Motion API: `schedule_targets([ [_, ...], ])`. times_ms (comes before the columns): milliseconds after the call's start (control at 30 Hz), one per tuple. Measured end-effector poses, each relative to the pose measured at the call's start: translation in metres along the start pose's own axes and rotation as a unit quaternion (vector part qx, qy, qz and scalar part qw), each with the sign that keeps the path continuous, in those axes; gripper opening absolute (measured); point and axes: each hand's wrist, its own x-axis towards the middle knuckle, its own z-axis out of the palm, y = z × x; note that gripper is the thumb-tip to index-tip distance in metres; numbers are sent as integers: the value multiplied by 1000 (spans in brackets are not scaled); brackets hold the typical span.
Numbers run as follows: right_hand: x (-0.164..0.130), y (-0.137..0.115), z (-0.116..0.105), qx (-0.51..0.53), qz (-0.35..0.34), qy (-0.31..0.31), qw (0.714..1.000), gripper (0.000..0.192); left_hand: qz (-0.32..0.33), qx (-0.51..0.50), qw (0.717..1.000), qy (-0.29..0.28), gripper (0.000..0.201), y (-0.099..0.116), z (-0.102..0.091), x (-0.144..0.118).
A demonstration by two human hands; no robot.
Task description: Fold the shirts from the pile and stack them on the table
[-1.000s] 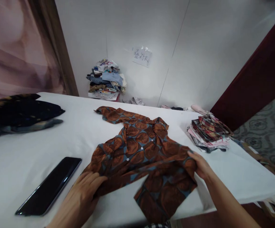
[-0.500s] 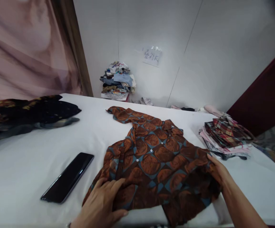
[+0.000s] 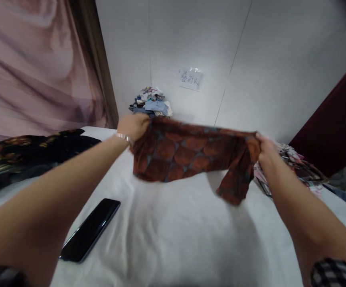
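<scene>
Holding the brown patterned shirt point(image 3: 190, 153) up off the white table point(image 3: 175, 231), both arms stretched out toward the far wall. My left hand point(image 3: 133, 125) is closed in a fist around the shirt's left end, fingers curled tight over a bunched edge; a bracelet point(image 3: 124, 137) sits at that wrist. My right hand point(image 3: 265, 150) pinches the right end, fingers shut on the cloth, though blur hides exactly how many are engaged. The shirt hangs in the air between the two hands, above the middle of the table and clear of it, with one short sleeve drooping below the right side. Judging by the sag and folds, the fabric is thin, light and limp, probably a little slick; it holds no shape of its own, so the grip belongs at seams or the hem corners, spread wide to keep it taut. A black phone point(image 3: 90, 231) lies flat on the near left of the table. Dark garments point(image 3: 26, 153) lie at the far left, a stack of plaid shirts point(image 3: 295, 167) at the right just behind my right hand. A heap of clothes point(image 3: 151, 103) rests by the far wall under a paper sign point(image 3: 190, 78).
</scene>
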Motion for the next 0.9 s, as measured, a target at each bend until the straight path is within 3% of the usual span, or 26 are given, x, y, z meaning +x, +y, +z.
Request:
schedule_targets([
  [67, 13, -53, 18, 91, -69, 10, 993, 34, -5, 3, 997, 77, 52, 5, -43, 40],
  [100, 14, -76, 23, 111, -112, -9, 987, 37, 8, -9, 991, 136, 59, 7, -63, 52],
  [167, 9, -112, 23, 115, -179, -49, 976, 39, 36, -23, 980, 194, 69, 7, -91, 59],
  [267, -16, -130, 13, 62, -242, -72, 966, 31, 56, -39, 980, 185, 71, -1, -99, 41],
  [333, -37, -121, 3, 11, -231, -78, 970, 25, 52, -53, 987, 144, 59, -11, -80, 18],
  [400, -58, -98, -7, -33, -169, -89, 981, 22, 39, -71, 992, 99, 44, -21, -49, -11],
  [500, -84, -47, -24, -75, -35, -107, 991, 14, 34, -119, 992, 15, 42, -35, 6, -61],
  [533, -91, -27, -30, -80, 7, -111, 991, 13, 1, -131, 991, -13, 40, -38, 24, -79],
  [667, -116, 49, -62, -103, 163, -155, 969, 18, -28, -166, 981, -98, 45, -49, 83, -148],
  [767, -136, 89, -86, -108, 214, -175, 955, 21, -36, -183, 975, -122, 44, -52, 104, -191],
  [900, -162, 112, -109, -127, 232, -165, 950, 33, -60, -149, 978, -136, 31, -49, 104, -229],
])
